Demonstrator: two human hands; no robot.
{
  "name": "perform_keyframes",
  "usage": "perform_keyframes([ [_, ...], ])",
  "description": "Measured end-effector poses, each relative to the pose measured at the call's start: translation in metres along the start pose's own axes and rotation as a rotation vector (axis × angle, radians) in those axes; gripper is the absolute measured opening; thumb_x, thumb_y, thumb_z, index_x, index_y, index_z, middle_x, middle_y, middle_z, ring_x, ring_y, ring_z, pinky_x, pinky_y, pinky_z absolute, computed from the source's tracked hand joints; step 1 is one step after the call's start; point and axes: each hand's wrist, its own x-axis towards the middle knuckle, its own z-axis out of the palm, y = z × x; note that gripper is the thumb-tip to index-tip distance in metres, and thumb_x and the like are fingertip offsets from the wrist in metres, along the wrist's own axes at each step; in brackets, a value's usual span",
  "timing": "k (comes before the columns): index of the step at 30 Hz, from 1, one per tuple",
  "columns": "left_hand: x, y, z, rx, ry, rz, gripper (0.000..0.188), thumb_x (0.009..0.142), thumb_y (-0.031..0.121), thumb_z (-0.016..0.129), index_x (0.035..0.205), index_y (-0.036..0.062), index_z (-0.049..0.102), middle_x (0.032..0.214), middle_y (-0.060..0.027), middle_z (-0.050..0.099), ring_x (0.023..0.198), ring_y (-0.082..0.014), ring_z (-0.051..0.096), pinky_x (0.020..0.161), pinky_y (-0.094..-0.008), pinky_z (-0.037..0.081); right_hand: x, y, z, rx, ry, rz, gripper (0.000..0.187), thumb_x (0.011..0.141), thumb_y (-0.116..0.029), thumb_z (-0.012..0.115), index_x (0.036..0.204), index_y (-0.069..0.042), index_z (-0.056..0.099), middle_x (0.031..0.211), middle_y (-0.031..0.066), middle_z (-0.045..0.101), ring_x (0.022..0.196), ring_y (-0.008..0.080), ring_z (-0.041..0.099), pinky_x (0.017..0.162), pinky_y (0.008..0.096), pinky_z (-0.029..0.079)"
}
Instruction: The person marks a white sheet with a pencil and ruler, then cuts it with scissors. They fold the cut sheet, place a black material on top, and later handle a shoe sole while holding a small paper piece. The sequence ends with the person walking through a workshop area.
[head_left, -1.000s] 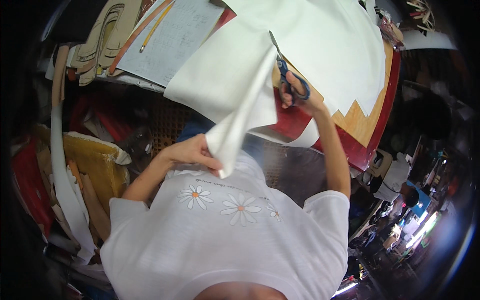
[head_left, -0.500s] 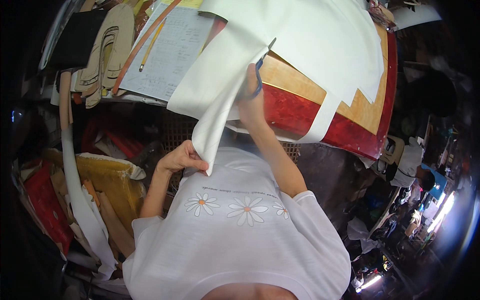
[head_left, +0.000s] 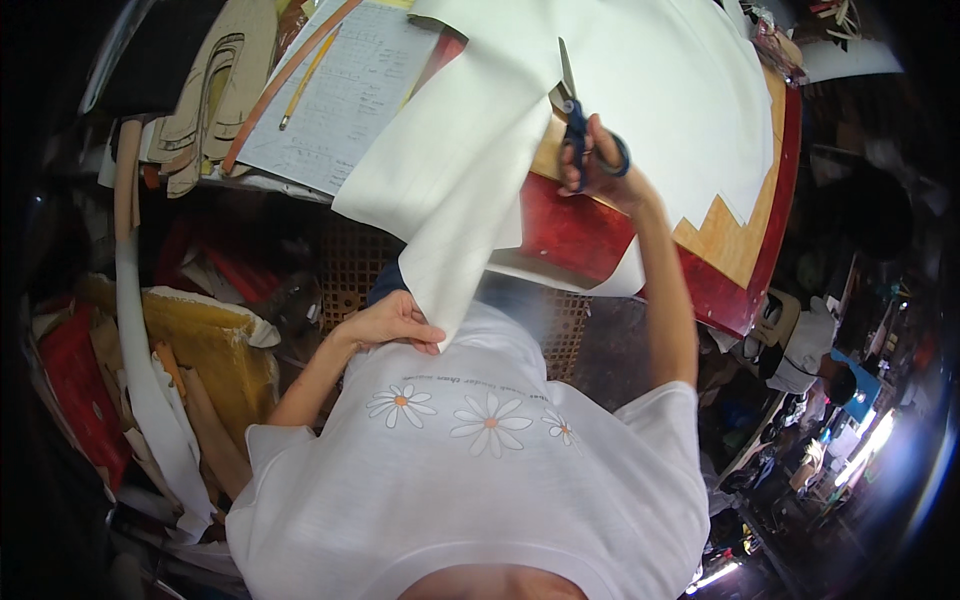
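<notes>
My left hand [head_left: 402, 320] is pinching the sheet [head_left: 470, 150] by its corner [head_left: 450, 322]; my right hand [head_left: 606, 172] is gripping scissors [head_left: 574, 118]. I'm judging the sheet light, pliant, best held near edges.

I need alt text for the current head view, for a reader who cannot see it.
A person's right hand holds blue-handled scissors at a cut in a white sheet; the left hand pinches its loose corner. The sheet lies partly on a red-edged table; a pencil rests on paper at left.
</notes>
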Motion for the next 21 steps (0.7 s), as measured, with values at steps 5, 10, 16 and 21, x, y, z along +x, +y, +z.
perform_keyframes([
  [5, 0.005, 0.008, 0.022, 0.108, 0.105, 0.036, 0.023, 0.079, 0.016, 0.074, 0.087, -0.0053, 0.068, 0.075, -0.0096, 0.068, 0.063, -0.0102, 0.064, 0.056, -0.019, 0.049, 0.007, -0.051, -0.059, -0.483, -0.185, 0.042, 0.065, 0.082, -0.071, 0.046, 0.082, -0.007, 0.056, 0.065, 0.0028, 0.052, 0.064, 0.0141, 0.05, 0.064, 0.0275, 0.043],
  [10, -0.006, 0.034, 0.042, 0.928, 0.16, 0.195, 0.017, 0.081, 0.024, 0.068, 0.082, 0.0073, 0.071, 0.071, -0.0064, 0.067, 0.058, -0.0166, 0.062, 0.056, -0.029, 0.046, 0.023, -0.071, -0.081, -0.725, -0.2, 0.07, 0.061, 0.079, -0.069, 0.055, 0.074, -0.008, 0.055, 0.059, 0.0014, 0.051, 0.053, 0.0114, 0.048, 0.053, 0.0247, 0.042],
  [16, 0.019, 0.095, 0.041, 0.947, 0.418, 0.511, 0.024, 0.083, 0.028, 0.064, 0.091, 0.0057, 0.067, 0.072, -0.0108, 0.062, 0.064, -0.0253, 0.06, 0.059, -0.034, 0.046, 0.024, -0.075, -0.086, -0.766, -0.071, 0.059, 0.047, 0.075, -0.053, 0.067, 0.068, -0.008, 0.056, 0.056, -0.0013, 0.044, 0.05, 0.0099, 0.045, 0.045, 0.0229, 0.036],
  [21, 0.095, 0.142, 0.041, 1.309, 0.994, 0.942, 0.048, 0.079, 0.025, 0.067, 0.121, 0.0068, 0.052, 0.116, -0.0099, 0.053, 0.095, -0.0247, 0.056, 0.073, -0.0357, 0.049, 0.022, -0.081, -0.08, -0.813, -0.131, 0.072, 0.044, 0.079, -0.048, 0.067, 0.064, -0.009, 0.053, 0.055, -0.0022, 0.045, 0.049, 0.0084, 0.046, 0.045, 0.0226, 0.037],
])
